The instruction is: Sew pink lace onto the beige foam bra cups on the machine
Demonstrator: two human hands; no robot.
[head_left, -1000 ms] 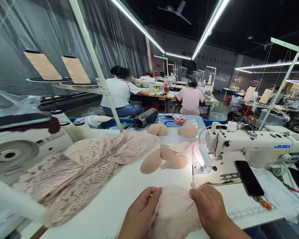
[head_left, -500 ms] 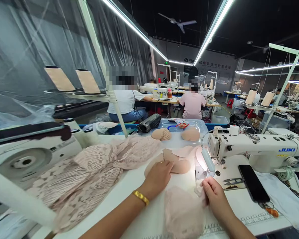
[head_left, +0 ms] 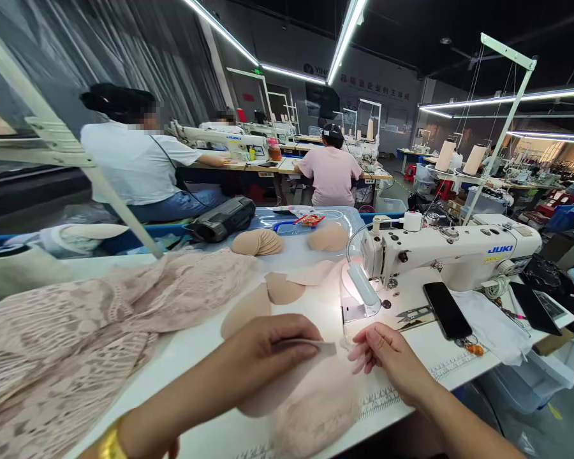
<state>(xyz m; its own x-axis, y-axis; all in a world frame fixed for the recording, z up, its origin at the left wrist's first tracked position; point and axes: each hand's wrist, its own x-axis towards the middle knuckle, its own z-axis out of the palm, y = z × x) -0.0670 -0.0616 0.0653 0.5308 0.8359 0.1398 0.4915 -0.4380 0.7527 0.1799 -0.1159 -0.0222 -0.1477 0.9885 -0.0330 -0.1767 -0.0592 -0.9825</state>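
Observation:
My left hand (head_left: 280,347) is closed on a beige bra cup piece (head_left: 272,392), its thumb on top and the cup's edge poking out past the fingertips. Facing it, my right hand (head_left: 382,357) pinches the edge of a sheer pink lace piece (head_left: 316,417) that hangs down in front of the cup. Both hands are just above the table, close to the front of a white sewing machine (head_left: 440,255). More beige cup pieces (head_left: 249,309) lie flat behind my left hand.
Pink lace fabric (head_left: 100,319) is heaped on the left. Stacked cup pads (head_left: 258,242) rest on a clear plastic lid (head_left: 342,217) at the back. Thread snips (head_left: 414,314) and a black phone (head_left: 447,310) lie at the machine. Two co-workers sit ahead.
My left hand has picked up a cup piece from the table and brought it nearer, towards my right hand and the lace. The view has turned right.

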